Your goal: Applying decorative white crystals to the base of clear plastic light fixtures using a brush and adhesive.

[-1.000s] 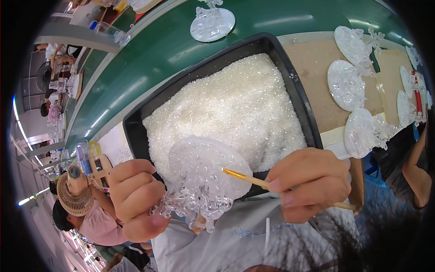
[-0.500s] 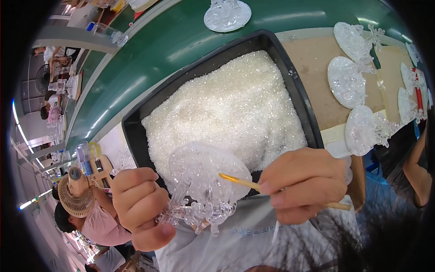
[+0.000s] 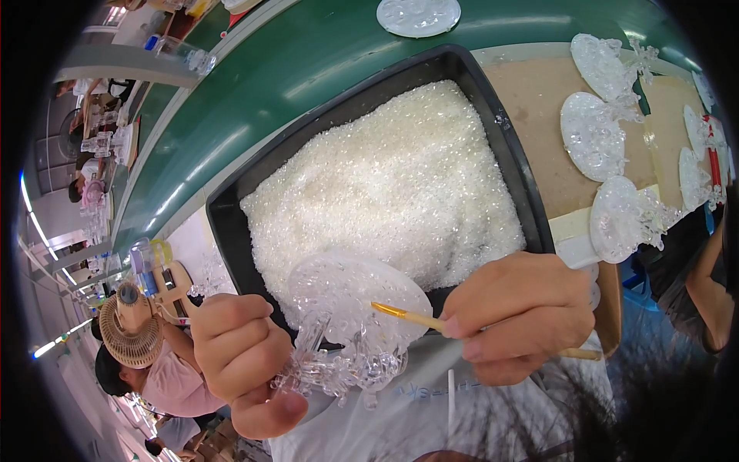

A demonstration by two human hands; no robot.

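Note:
Closed around the clear plastic figures of an ornament [image 3: 350,362], my left hand [image 3: 242,362] keeps it tilted at the near edge of a black tray. The ornament's round, frosted base [image 3: 346,289] leans over the tray, its far rim against or just above the granules. A thin paintbrush [image 3: 408,314] with a yellowish tip is pinched in my right hand [image 3: 519,316]. Its tip is over the base, touching it or very close; I cannot tell which. White, glittering granules [image 3: 377,185] are heaped in the black tray [image 3: 339,112].
Beyond the tray runs a shiny green surface [image 3: 262,108] with another clear round piece [image 3: 419,15] on it. Several similar ornaments [image 3: 593,135] stand on a brown board at right. A tan fan [image 3: 131,323] and people are at left; another person's arm [image 3: 708,292] shows at right.
The clear round piece on the green surface has shifted right and farther toward the top edge. My hands and the ornament have barely moved; the brush stays over the base.

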